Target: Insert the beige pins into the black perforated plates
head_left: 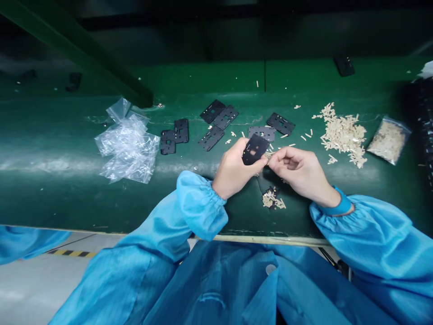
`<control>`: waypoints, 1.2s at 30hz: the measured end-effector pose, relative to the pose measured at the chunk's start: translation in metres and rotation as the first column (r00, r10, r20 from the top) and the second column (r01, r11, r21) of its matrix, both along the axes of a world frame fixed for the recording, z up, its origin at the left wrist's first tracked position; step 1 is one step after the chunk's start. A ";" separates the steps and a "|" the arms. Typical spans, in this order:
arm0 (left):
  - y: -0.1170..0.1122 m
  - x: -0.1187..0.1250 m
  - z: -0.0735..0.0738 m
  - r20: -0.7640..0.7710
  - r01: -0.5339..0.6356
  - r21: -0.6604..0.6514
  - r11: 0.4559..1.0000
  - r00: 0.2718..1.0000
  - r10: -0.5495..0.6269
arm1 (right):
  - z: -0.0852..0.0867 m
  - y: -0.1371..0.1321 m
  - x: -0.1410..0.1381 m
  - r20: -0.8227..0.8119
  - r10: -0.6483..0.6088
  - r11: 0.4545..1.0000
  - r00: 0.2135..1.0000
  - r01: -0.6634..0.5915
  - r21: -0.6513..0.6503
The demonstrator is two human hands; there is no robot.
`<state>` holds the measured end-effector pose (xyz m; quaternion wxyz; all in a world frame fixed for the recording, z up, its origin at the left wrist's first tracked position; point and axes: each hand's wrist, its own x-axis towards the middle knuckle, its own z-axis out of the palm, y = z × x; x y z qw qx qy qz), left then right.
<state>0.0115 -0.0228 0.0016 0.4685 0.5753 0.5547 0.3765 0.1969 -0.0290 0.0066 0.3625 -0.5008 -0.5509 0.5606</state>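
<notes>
My left hand (236,170) grips a thin black plastic plate (256,150) with a small square hole, tilted up off the bench. Close to the plate's lower right corner, my right hand (297,169) has thumb and forefinger pinched together; what lies between them is too small to make out. Behind the held plate lies a grey-black plate (262,132), with another black plate (280,123) to its right. Small beige strips are scattered under and around both hands. Nearer to me sits a little heap of beige strips (271,198) mixed with dark bits.
A loose pile of beige strips (344,133) lies at the right, beside a clear bag of beige pieces (389,140). Several black plates (213,118) lie left of centre. Clear plastic bags (130,146) are heaped farther left, by a green post (111,67).
</notes>
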 end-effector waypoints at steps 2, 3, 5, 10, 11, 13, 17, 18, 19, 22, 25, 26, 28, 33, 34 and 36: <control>-0.003 0.001 -0.002 -0.080 -0.033 0.054 0.998 0.996 0.037 | -0.001 0.000 -0.001 -0.004 -0.046 0.999 0.999 0.046 0.016; -0.004 0.001 -0.003 -0.098 -0.037 0.064 0.997 0.994 0.044 | -0.002 0.000 -0.001 -0.003 -0.064 0.998 0.998 0.064 0.023; -0.006 0.001 -0.003 -0.095 -0.033 0.063 0.997 0.995 0.039 | -0.004 0.000 -0.001 0.001 -0.083 0.996 0.997 0.083 0.031; -0.006 0.000 -0.003 -0.134 -0.071 0.061 0.996 0.988 0.079 | -0.005 -0.001 -0.002 0.002 -0.076 0.997 0.997 0.076 0.027; -0.006 0.000 -0.003 -0.129 -0.072 0.056 0.996 0.988 0.079 | -0.005 -0.001 -0.003 0.003 -0.081 0.996 0.997 0.081 0.030; -0.006 0.000 -0.003 -0.108 -0.067 0.045 0.997 0.992 0.071 | -0.005 -0.001 -0.003 0.007 -0.095 0.995 0.995 0.094 0.037; -0.005 0.000 -0.001 -0.145 -0.079 0.056 0.995 0.986 0.086 | -0.005 -0.002 -0.003 0.011 -0.086 0.996 0.996 0.085 0.029; -0.004 0.000 0.000 -0.155 -0.079 0.064 0.995 0.984 0.088 | -0.006 -0.002 -0.003 0.010 -0.080 0.996 0.997 0.080 0.027; -0.004 0.000 0.000 -0.161 -0.075 0.071 0.995 0.983 0.086 | -0.006 -0.002 -0.003 0.008 -0.078 0.997 0.997 0.078 0.028; -0.004 0.000 0.001 -0.177 -0.066 0.089 0.994 0.981 0.081 | -0.007 -0.002 -0.003 0.001 -0.072 0.997 0.997 0.072 0.029; -0.005 0.000 0.000 -0.200 -0.066 0.109 0.992 0.976 0.087 | -0.006 -0.001 -0.003 -0.013 -0.069 0.998 0.998 0.069 0.013; -0.005 0.000 0.000 -0.202 -0.062 0.115 0.992 0.976 0.084 | -0.006 -0.001 -0.003 -0.018 -0.068 0.998 0.997 0.069 0.007; -0.004 -0.001 -0.001 -0.204 -0.051 0.131 0.990 0.976 0.078 | -0.004 0.000 -0.003 -0.027 -0.075 0.997 0.997 0.075 0.004; 0.005 -0.010 -0.001 -0.298 -0.027 0.198 0.980 0.951 0.087 | 0.002 0.003 -0.001 0.017 -0.135 0.991 0.991 0.135 -0.018; 0.006 -0.012 -0.001 -0.326 0.004 0.200 0.980 0.943 0.063 | 0.003 0.004 0.000 0.026 -0.139 0.990 0.990 0.140 -0.023; 0.008 -0.014 -0.001 -0.368 0.075 0.193 0.978 0.930 0.002 | 0.003 0.004 0.000 0.030 -0.137 0.990 0.990 0.137 -0.023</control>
